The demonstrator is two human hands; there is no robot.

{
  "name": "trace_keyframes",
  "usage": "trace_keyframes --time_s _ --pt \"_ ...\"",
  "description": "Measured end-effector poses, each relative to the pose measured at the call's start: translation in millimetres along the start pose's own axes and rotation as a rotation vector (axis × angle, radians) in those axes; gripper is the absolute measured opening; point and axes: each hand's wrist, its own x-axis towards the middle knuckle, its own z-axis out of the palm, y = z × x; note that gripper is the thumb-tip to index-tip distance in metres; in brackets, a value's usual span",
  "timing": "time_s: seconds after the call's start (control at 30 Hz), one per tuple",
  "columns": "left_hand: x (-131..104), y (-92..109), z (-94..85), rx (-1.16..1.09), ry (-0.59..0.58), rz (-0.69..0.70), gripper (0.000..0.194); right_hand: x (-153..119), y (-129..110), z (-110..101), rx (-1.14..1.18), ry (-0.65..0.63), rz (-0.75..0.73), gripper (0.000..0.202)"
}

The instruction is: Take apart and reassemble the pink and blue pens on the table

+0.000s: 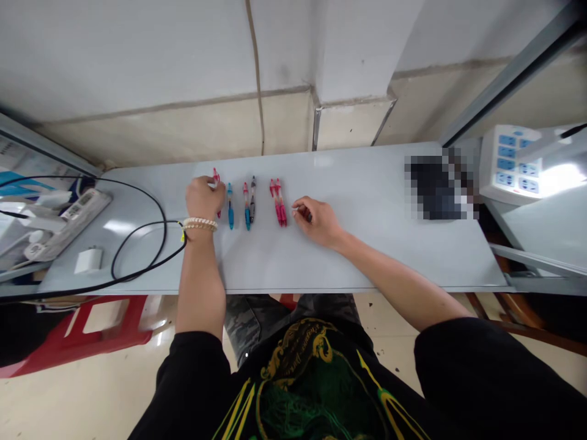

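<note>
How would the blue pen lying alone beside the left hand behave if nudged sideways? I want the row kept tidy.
The blue pen looks slim and round, so it would probably roll rather than slide on the smooth grey table. It seems light and stiff. Rolling left, it would likely meet the left hand.

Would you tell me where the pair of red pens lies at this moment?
In the head view, the pair of red pens lies mid-table, just left of the right hand.
</note>
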Motion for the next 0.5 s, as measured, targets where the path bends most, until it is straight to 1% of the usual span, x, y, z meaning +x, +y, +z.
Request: trace_keyframes --time_s 0.07,0.13,0.3,0.4,0.5 --pt "-3 0 1.9 0.059 -0.035 -0.015 0.007 0 0 0 0.000 0.003 0.005 0.020" --pt "-5 2 5.0 0.093 -0.034 -0.025 0.008 0 -1 -1 0.003 -0.004 0.008 0.019" --pt "-6 4 8.4 0.139 -0.072 -0.050 0.015 1 -3 -2 -0.011 -0.012 0.001 0.018" --pt "-8 4 9.5 0.121 -0.053 -0.012 0.026 1 -3 -2 -0.032 -0.013 0.004 0.018" --pt "-9 5 11.5 0.037 -0.004 0.036 0.029 1 -3 -1 -0.058 -0.029 -0.008 0.020"
